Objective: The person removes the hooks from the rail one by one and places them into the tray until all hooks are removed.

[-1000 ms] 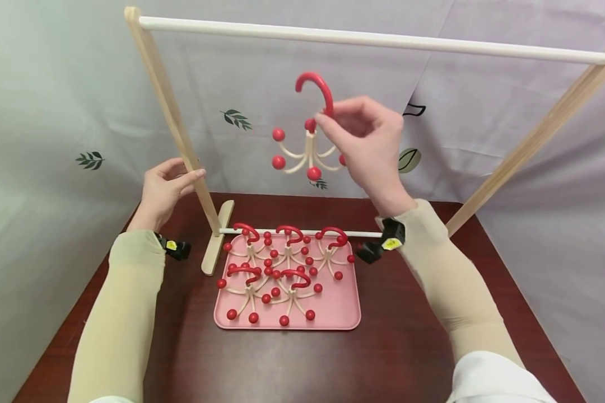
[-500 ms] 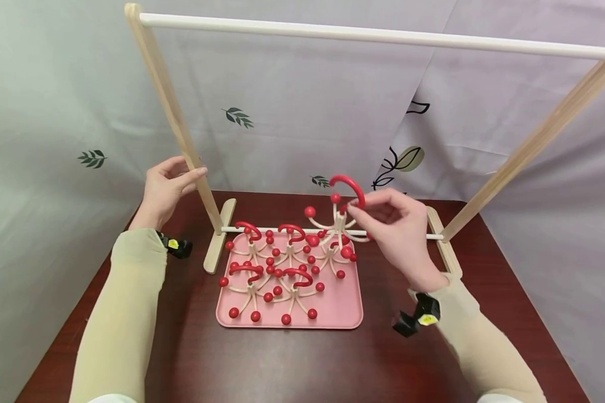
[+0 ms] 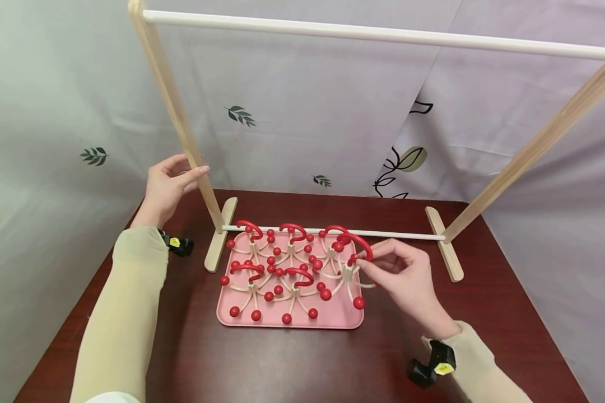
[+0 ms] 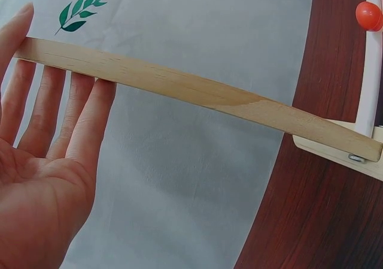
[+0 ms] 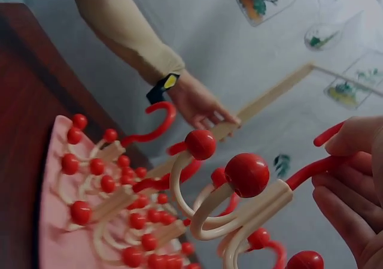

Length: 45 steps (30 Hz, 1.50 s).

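My left hand (image 3: 165, 187) grips the left upright post (image 3: 173, 109) of a wooden frame, thumb in front and fingers behind. In the left wrist view that post (image 4: 173, 84) crosses between the thumb and the fingers. My right hand (image 3: 407, 277) pinches the red hook (image 3: 365, 246) of a hanging ornament (image 3: 349, 272) with curved cream arms and red balls. This ornament is over the right side of the pink tray (image 3: 340, 319); whether it touches the tray is unclear. Several similar ornaments stand on the tray, hooks upward, one (image 3: 296, 291) near the front.
A white top bar (image 3: 373, 32) spans the frame, and a thinner white rod (image 3: 403, 234) joins its feet. The right post (image 3: 534, 145) rises from a wooden foot (image 3: 444, 244). A leaf-patterned cloth (image 3: 307, 112) hangs behind the dark red table (image 3: 262, 366).
My right hand has brought the ornament down from mid-frame height to the tray's right side, keeping hold of its hook. The left hand stays on the post.
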Each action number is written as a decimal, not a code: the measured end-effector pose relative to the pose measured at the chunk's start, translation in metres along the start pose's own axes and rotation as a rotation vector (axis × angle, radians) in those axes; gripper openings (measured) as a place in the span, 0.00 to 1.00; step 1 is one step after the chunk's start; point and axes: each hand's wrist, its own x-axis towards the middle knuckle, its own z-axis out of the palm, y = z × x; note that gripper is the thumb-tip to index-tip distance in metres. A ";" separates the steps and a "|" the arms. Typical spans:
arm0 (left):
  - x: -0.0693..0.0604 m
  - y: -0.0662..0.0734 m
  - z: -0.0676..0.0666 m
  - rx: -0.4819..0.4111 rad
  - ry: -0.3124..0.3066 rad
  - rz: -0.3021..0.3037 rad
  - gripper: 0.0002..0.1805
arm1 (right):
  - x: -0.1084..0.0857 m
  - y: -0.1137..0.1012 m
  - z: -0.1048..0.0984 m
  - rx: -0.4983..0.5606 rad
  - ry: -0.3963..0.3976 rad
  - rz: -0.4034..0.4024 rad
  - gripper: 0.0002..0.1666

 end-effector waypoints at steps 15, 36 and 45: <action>-0.001 0.001 0.000 -0.026 -0.005 0.000 0.27 | -0.028 0.042 0.006 0.066 0.005 0.098 0.10; 0.002 -0.002 0.002 -0.039 -0.019 0.008 0.24 | -0.036 0.068 0.010 0.087 -0.014 0.189 0.12; 0.001 -0.001 0.001 -0.041 -0.012 0.004 0.29 | -0.038 0.074 0.011 0.081 0.001 0.237 0.12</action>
